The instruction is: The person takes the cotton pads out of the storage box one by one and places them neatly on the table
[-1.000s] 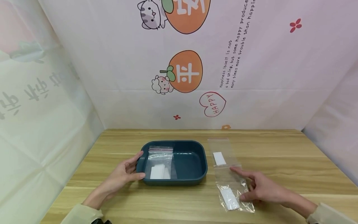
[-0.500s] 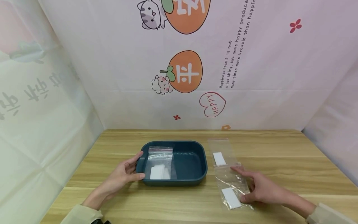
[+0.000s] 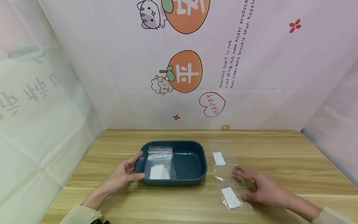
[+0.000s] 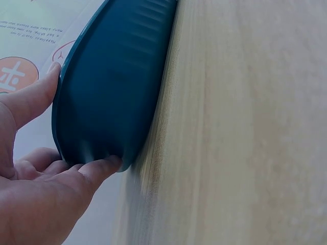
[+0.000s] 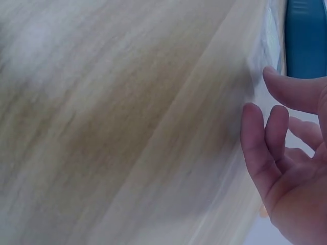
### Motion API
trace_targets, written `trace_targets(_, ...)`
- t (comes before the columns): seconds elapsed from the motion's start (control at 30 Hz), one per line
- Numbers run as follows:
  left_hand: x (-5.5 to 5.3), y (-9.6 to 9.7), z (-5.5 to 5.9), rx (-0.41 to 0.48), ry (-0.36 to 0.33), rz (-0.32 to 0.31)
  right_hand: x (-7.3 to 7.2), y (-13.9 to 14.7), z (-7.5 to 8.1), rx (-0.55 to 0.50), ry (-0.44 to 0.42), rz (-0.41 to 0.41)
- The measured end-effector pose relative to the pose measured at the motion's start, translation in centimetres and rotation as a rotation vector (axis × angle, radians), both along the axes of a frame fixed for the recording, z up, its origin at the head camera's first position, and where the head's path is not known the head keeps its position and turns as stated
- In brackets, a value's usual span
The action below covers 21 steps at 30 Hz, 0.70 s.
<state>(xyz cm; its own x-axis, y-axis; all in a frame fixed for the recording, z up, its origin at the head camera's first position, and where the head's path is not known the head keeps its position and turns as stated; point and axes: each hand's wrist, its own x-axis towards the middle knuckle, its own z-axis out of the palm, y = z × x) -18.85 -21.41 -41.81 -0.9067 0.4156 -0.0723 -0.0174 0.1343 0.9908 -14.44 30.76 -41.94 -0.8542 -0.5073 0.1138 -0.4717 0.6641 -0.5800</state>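
My left hand (image 3: 123, 174) holds the left end of a dark teal plastic bin (image 3: 190, 163), thumb and fingers spread along the rim. The left wrist view has the same hand (image 4: 51, 199) against the bin's side (image 4: 107, 92). Inside the bin's left part lie clear zip bags (image 3: 160, 157) with white slips in them. To the right, a clear zip bag (image 3: 227, 180) with a white slip lies flat, its top overlapping a farther zip bag (image 3: 221, 146). My right hand (image 3: 263, 188) hovers at the nearer bag's right edge, its fingers loosely bent and holding nothing.
A wood-grain table (image 3: 279, 149) carries everything. Behind it hangs a white printed cloth (image 3: 251, 105) with cartoon fruit, and cloth also closes off both sides. In the right wrist view the bin (image 5: 306, 41) shows at the top right corner.
The nearer zip bag has shifted slightly up and been laid flatter over the farther bag's lower edge. My right hand has let go and drawn back a little right. The left hand stays put.
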Motion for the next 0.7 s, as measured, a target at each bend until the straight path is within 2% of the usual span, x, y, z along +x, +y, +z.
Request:
trace_targets(0.1, 0.0, 0.0, 0.1, -0.002, -0.001, 0.000, 0.0, 0.1, -0.2, 0.038, 0.018, 0.015)
trace_targets(0.43, 0.2, 0.1, 0.3, -0.015, -0.012, 0.017, -0.4, 0.7, -0.3, 0.032, -0.044, 0.070)
trace_targets(0.6, 0.2, 0.1, 0.4, -0.034, -0.003, 0.026, -0.6, 0.6, 0.9, -0.121, -0.114, 0.099)
trace_targets(0.7, 0.2, 0.2, 0.4, -0.040, 0.001, 0.028, -1.2, 0.4, 2.4, -0.177, -0.086, 0.101)
